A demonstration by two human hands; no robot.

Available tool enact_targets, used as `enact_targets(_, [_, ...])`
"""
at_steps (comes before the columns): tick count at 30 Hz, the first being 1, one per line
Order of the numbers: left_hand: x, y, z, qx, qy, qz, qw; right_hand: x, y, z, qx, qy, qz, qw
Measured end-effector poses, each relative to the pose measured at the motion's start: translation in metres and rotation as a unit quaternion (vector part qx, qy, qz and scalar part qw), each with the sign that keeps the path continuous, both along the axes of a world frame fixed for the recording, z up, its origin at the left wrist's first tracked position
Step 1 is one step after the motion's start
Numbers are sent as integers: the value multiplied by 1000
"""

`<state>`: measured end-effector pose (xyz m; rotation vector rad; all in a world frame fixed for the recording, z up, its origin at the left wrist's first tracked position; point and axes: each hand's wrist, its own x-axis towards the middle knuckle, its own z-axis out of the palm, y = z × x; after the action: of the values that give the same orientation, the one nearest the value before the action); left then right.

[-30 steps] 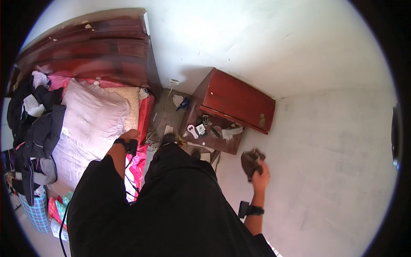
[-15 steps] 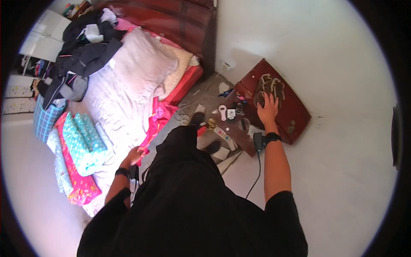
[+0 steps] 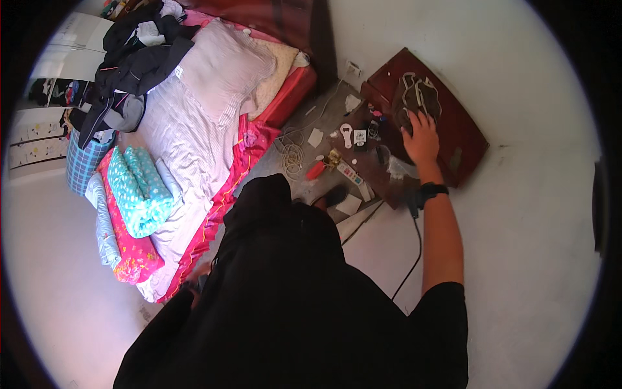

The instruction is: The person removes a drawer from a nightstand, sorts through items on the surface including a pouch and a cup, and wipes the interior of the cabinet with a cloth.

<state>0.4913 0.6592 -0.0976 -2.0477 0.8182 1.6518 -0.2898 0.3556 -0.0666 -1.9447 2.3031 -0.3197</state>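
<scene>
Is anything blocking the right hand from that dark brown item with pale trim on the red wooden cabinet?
Nothing visible does: the right hand lies over the near end of the dark brown item with pale trim, apparently touching it, atop the red wooden cabinet. Some crumpled translucent plastic lies off to the hand's left, out of the way.

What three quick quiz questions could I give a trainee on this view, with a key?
1. What is the right hand touching on top of the dark red cabinet?
2. True or false: the teal spotted bedding lies on the bed.
3. The wrist band on the right arm is: a) white, b) black, c) yellow.

Key: 1. A brown item with pale cords. 2. True. 3. b.
</scene>
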Motion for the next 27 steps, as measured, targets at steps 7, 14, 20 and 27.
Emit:
enact_targets(7, [-41,-166,14,-306,50,-5,951,18,-15,11,54,-91,-17,994])
enact_targets(14, [-139,-232,70,-357,52,-13,932,15,-2,29,123,-54,-61,989])
enact_targets(20, [-73,-151,1,-91,88,189,974,25,-14,38,85,15,-76,993])
enact_targets(27, [-20,-49,-36,-72,-53,1,996,37,-35,41,79,-37,-122,989])
